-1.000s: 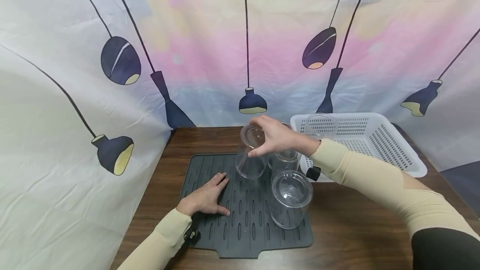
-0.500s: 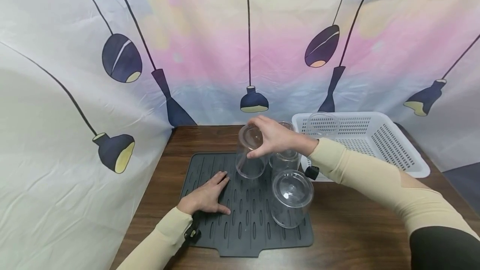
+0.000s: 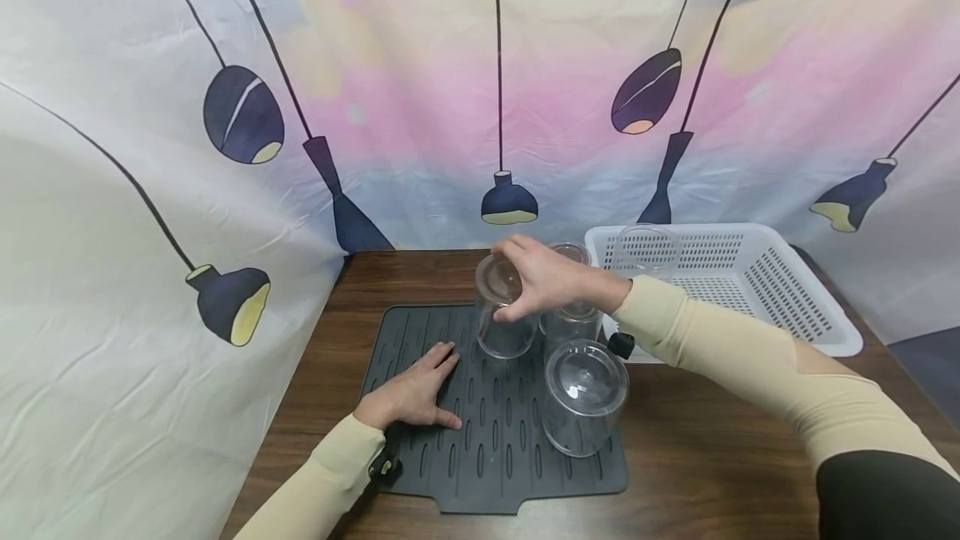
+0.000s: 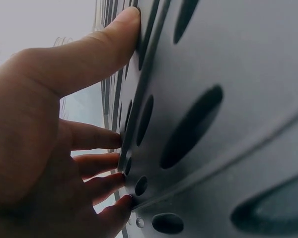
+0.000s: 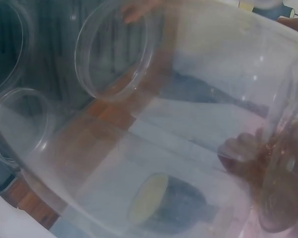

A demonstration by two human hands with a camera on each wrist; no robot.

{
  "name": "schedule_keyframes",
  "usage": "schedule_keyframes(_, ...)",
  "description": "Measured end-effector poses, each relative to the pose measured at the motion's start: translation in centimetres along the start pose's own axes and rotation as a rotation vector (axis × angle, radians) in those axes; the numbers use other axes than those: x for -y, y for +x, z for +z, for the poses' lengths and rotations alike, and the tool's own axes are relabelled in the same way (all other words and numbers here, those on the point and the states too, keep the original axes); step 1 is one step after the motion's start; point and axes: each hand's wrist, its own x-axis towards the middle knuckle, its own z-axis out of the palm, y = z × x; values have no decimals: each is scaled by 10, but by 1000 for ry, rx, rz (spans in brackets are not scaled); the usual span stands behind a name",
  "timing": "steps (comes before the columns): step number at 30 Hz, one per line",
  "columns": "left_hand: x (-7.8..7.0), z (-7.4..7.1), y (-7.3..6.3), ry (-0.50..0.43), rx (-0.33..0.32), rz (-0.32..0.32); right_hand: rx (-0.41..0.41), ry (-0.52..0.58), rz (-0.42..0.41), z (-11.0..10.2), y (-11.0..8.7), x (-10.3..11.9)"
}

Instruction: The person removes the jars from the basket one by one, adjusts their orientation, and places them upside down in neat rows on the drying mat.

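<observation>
My right hand grips a clear cup near its upper end, fingers and thumb around it. This cup is over the back middle of a dark grey ribbed drying mat; whether its lower rim touches is unclear. My left hand rests on the mat's left side with fingers spread, and the left wrist view shows its fingertips on the slotted surface. Just right of the held cup are more clear cups, partly hidden by my right hand. Another clear cup stands base up at the mat's right front.
A white perforated basket stands at the back right, with a clear cup inside at its left end. The brown wooden table meets a lamp-patterned cloth at the back and left. Clear walls fill the right wrist view.
The held cup has shifted very slightly, its lower rim a little to the right, and my right hand has moved with it. My left hand has stayed in place on the mat.
</observation>
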Motion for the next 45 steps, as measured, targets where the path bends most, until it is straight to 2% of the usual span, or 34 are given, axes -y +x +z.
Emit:
schedule_keyframes(5, 0, 1, 0, -15, -1, 0, 5, -42, -27, 3, 2, 1)
schedule_keyframes(19, 1, 3, -1, -29, -13, -2, 55, -164, -7, 6, 4, 5)
schedule_keyframes(27, 1, 4, 0, -30, -10, -6, 106, -206, -25, 6, 3, 6)
schedule_keyframes(45, 3, 3, 2, -38, -3, -9, 206, -267, -4, 4, 10, 5)
